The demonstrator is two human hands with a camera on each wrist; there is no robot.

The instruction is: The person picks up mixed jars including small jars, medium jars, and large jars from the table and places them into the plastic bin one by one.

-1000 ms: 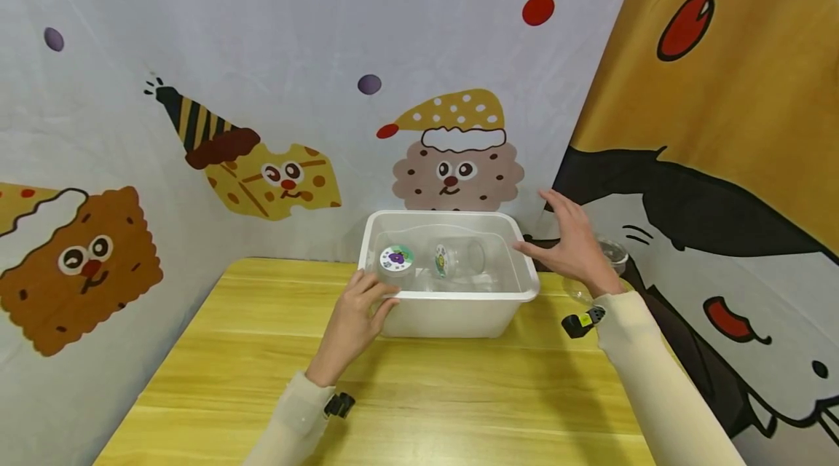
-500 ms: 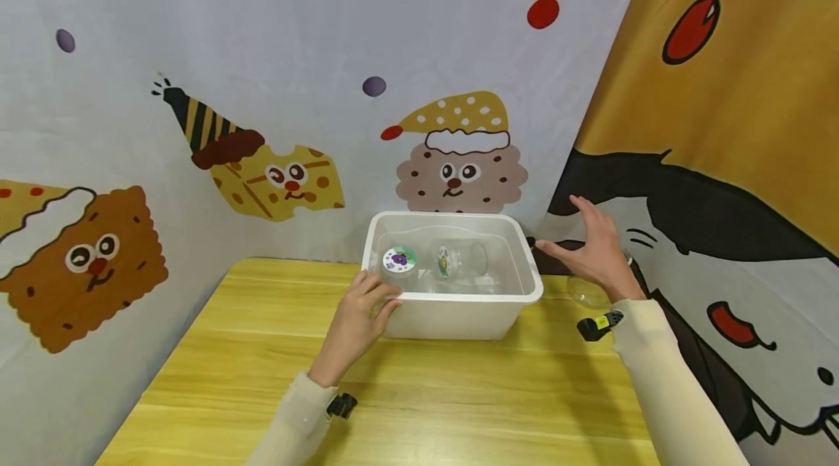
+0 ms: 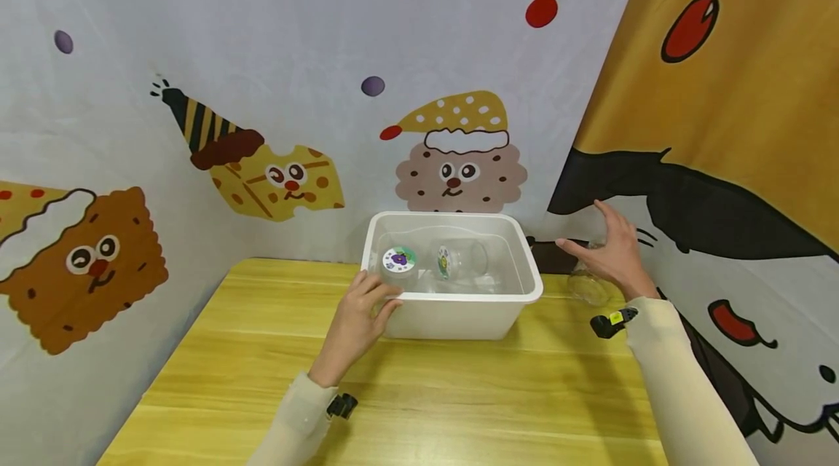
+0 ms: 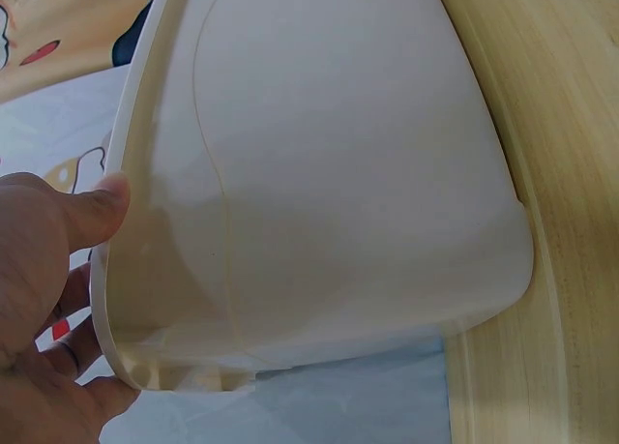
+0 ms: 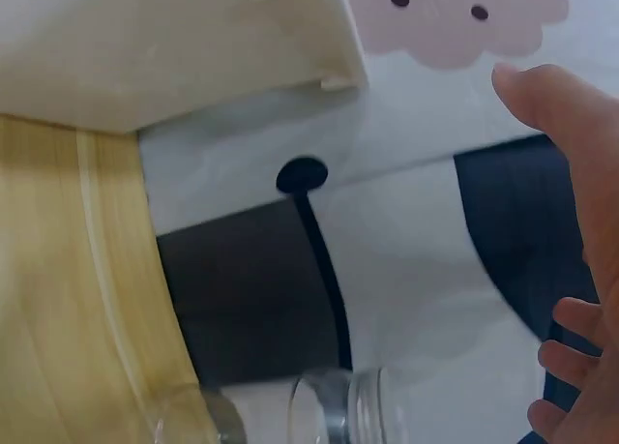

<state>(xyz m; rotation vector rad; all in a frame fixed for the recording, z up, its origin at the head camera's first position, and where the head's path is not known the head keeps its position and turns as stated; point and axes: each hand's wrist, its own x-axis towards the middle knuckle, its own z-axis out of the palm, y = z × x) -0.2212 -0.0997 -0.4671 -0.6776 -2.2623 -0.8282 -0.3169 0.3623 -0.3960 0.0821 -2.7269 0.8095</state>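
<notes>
My left hand (image 3: 355, 320) grips the front-left corner of a white plastic bin (image 3: 452, 317); in the left wrist view the thumb (image 4: 102, 210) lies at its rim. Inside the bin are two clear jars: the left jar (image 3: 399, 261) stands upright with a purple-and-green picture on its round lid, and the other jar (image 3: 468, 259) lies on its side, its lid facing left. To the right of the bin, a third clear jar (image 3: 585, 289) stands on the table, partly behind my right hand (image 3: 616, 253). That hand hovers over it, thumb and fingers spread, holding nothing.
The wooden table (image 3: 419, 400) ends at a white cloth backdrop (image 3: 295, 51) with printed cartoon biscuits and cheese, close behind the bin. A yellow, black and grey printed cloth (image 3: 734, 124) hangs along the right side, near the third jar.
My right hand has moved right, away from the bin's right edge, to above the third jar. The left hand keeps its place on the bin, and the jars inside have not shifted.
</notes>
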